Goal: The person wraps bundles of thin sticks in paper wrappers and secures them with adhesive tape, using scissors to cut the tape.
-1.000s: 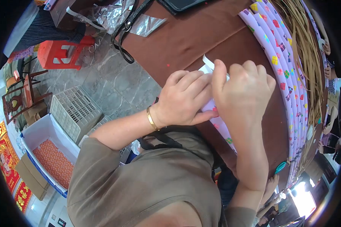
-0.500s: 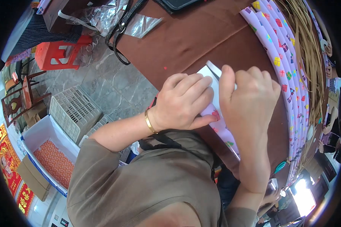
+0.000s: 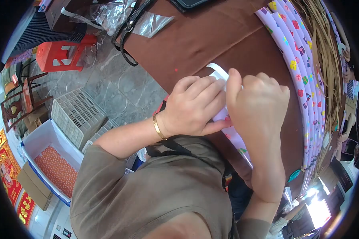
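Paper (image 3: 237, 138) in lilac gift print lies at the near tabletop (image 3: 211, 38) edge, under the bent fingers of the left hand (image 3: 194, 106); the right hand (image 3: 258, 97) curls tightly, both grips hidden. The white strip (image 3: 216, 67) now arches farther left, looking only partly loose.

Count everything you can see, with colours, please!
Patterned paper: one, lilac, between the hands
Curled strip: one, white, by the fingers
Tablecloth: one, brown, below the hands
Patterned sheets: several, lilac, right
Long strips: many, tan, far right
Flat object: one, black, top edge
Strap: one, black, table edge
Plastic wrapping: some, clear, beside the strap
Stool: one, red, upper left
Chair: one, brown, left
Crates: at least two, grey, left
Bin: one, blue and white, left
Posters: several, red, far left
Bracelet: one, gold, left wrist
Left hand: one, on the paper
Right hand: one, beside it
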Demonstrator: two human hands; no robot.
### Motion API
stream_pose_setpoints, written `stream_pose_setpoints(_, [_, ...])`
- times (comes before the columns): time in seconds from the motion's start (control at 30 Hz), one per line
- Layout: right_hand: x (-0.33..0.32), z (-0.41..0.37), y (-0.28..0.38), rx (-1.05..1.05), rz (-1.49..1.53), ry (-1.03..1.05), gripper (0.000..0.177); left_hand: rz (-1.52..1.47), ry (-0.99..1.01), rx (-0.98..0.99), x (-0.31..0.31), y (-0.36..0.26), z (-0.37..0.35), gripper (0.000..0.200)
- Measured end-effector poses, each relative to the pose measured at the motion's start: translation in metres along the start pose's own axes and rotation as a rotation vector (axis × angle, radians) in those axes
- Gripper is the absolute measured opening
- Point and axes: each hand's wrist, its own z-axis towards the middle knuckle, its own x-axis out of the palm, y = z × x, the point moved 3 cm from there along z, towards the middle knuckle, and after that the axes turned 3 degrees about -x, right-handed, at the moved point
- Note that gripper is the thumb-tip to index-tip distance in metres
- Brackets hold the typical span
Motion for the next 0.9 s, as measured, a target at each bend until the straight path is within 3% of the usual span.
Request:
stream_pose_setpoints(0.5, [-0.002,-0.014,-0.003,0.145,-0.127,0.191,0.035,-0.014,0.016,-0.025,0.0,0.0,0.001,0.049])
stream_pose_setpoints(0.9, [-0.001,-0.017,-0.003,0.17,-0.144,0.176,0.033,0.009,0.062,-0.051,-0.002,-0.002,0.003,0.051])
